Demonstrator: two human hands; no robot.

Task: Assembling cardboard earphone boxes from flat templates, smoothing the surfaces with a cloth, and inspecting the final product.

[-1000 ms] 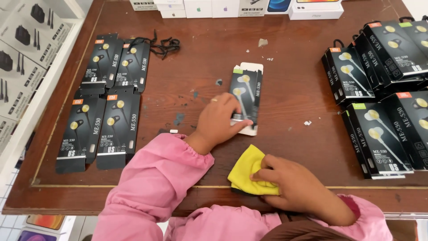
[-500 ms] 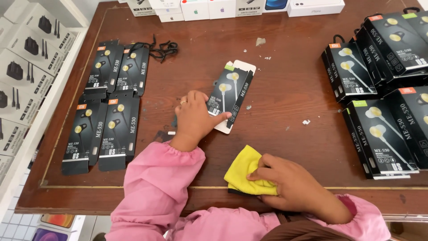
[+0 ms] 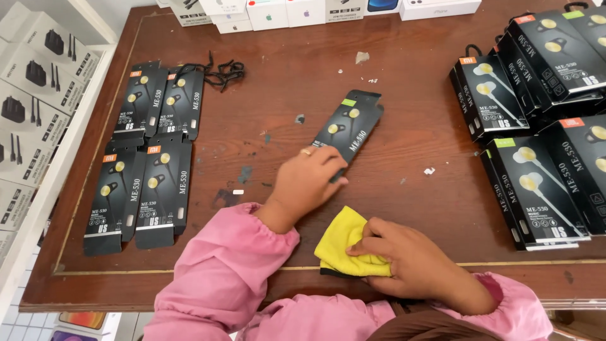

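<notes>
A flat, glossy black earphone package (image 3: 349, 129), long and rectangular with a green tab at its far end, lies tilted on the worn, scuffed brown wooden tabletop (image 3: 404, 76). The left hand (image 3: 307, 182) reaches forward from a pink sleeve (image 3: 218, 278), palm down, fingers loosely curled over the package's near end, touching it rather than clasping; a ring shows on one finger. Just near of that grip, the right hand (image 3: 413, 265) presses down on a soft, folded yellow cloth (image 3: 341, 243), fingers closed over its edge. Left of the left hand lie four similar black packages (image 3: 148, 151) in pairs; right of both hands stand stacks of the same boxes (image 3: 543, 164).
</notes>
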